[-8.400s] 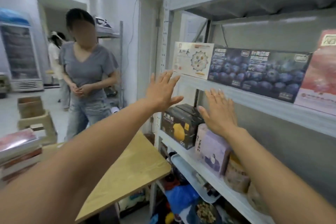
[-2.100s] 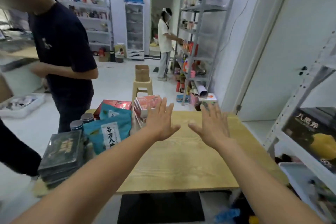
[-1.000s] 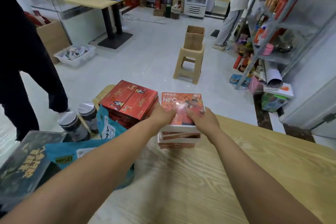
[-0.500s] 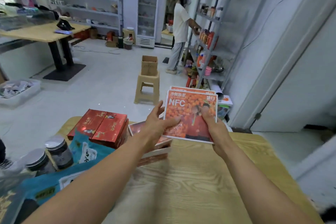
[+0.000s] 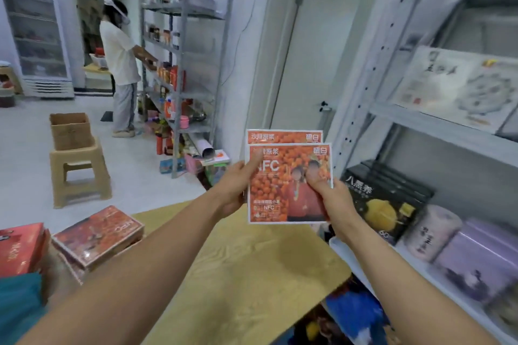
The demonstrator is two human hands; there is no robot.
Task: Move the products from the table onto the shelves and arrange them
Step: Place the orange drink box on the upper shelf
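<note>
Two flat orange NFC juice boxes (image 5: 283, 193) stand upright in the air above the wooden table's (image 5: 252, 260) far edge, one behind the other. My left hand (image 5: 235, 187) grips their left side and my right hand (image 5: 328, 193) grips the right side, thumb on the front. The grey shelf unit (image 5: 437, 126) rises at the right. Its middle shelf bears a white gift box (image 5: 454, 87). The lower shelf holds a black box with a yellow fruit (image 5: 384, 199) and purple tins (image 5: 476, 260).
More orange-red boxes (image 5: 98, 232) and a red box (image 5: 19, 246) lie on the table's left, with a teal bag (image 5: 16, 305) at the corner. A plastic stool (image 5: 78, 171) bearing a carton stands on the floor. A person (image 5: 120, 64) works at a far shelf.
The view has swung right toward the shelf unit. Both hands have carried the two orange boxes up off the table stack and rightward, still gripping them.
</note>
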